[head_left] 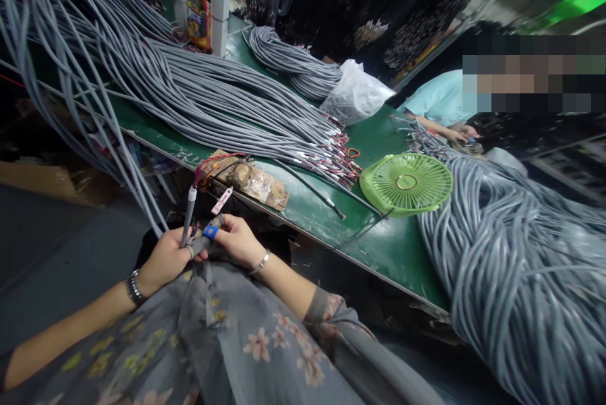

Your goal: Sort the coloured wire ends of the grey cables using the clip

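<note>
My left hand (165,260) is closed around a grey cable (188,222), whose white-banded end sticks up above the fingers. More grey cable lengths run down to this hand from the upper left. Beside it, almost touching, my right hand (241,242) has its fingers pinched together, with blue tape (211,231) wrapped on one finger. What lies between the right fingertips is too small to make out. Both hands are over my lap, in front of the green table (303,203). A small pink-and-white tag (221,201) hangs just above them.
A long bundle of grey cables (227,99) with stripped, coloured wire ends lies along the table. At the edge is a tape-wrapped block (258,183). A green fan (407,183) and a large cable heap (511,266) are right. Another person (438,99) works behind.
</note>
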